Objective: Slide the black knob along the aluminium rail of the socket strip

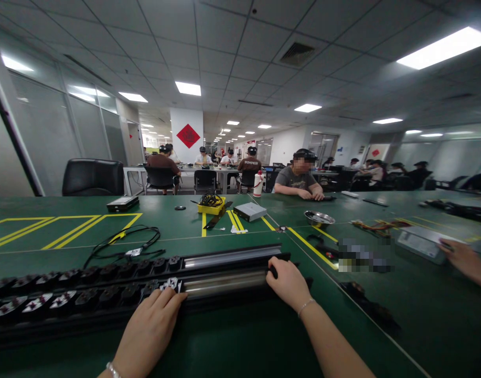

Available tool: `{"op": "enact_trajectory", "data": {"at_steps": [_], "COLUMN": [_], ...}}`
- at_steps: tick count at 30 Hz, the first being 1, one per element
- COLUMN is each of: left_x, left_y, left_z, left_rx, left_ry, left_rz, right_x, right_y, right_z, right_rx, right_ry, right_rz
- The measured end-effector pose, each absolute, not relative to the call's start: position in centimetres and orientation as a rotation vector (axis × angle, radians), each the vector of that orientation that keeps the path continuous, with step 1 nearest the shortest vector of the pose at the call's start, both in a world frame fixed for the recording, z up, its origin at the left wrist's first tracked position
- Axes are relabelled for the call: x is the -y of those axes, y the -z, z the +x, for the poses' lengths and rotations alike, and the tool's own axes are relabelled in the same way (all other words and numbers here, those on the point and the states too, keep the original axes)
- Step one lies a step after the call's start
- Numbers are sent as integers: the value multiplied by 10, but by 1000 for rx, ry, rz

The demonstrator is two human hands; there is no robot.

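Two long black power strips lie side by side across the green table in front of me, the nearer power strip (106, 302) and the farther power strip (209, 257). Each has a row of sockets at the left and a bare metal stretch at the right. My left hand (151, 328) rests on the nearer strip's front edge, fingers curled over a socket. My right hand (288, 283) is closed round the right end of the nearer strip.
A black cable (126, 244) lies behind the strips. Further back are a yellow tray (211, 206) of cables, a grey box (250, 211) and a metal bowl (319, 217). Another person's hand (464, 260) rests at the right beside a grey device (419, 242). Several people sit at far tables.
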State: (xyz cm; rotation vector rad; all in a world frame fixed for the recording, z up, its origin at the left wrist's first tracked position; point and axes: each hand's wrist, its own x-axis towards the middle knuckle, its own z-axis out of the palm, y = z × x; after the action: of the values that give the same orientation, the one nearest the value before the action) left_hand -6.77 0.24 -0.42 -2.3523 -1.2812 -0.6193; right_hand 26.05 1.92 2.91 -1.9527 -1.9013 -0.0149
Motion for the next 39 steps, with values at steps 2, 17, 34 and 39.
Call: {"op": "enact_trajectory", "data": {"at_steps": [2,17,34,39], "left_x": [-2,-3,-2,-3], "left_y": [5,4,1,2], "left_z": [-68,-67,-67,-68], "left_rx": [1285,1289,1249,1254], "left_ry": [626,641,688,684], "left_rz": [-2350,-2344,-2325,-2334], "right_x": [-19,-20,-20,-19], "right_y": [-29,-26,-31,-30], "right_z": [261,263,264,264], "right_rx": [1918,1833,1904,1883], "right_ry": [7,-7,-60,-98], "right_rz": [-1950,-1968,-1942,-1936]}}
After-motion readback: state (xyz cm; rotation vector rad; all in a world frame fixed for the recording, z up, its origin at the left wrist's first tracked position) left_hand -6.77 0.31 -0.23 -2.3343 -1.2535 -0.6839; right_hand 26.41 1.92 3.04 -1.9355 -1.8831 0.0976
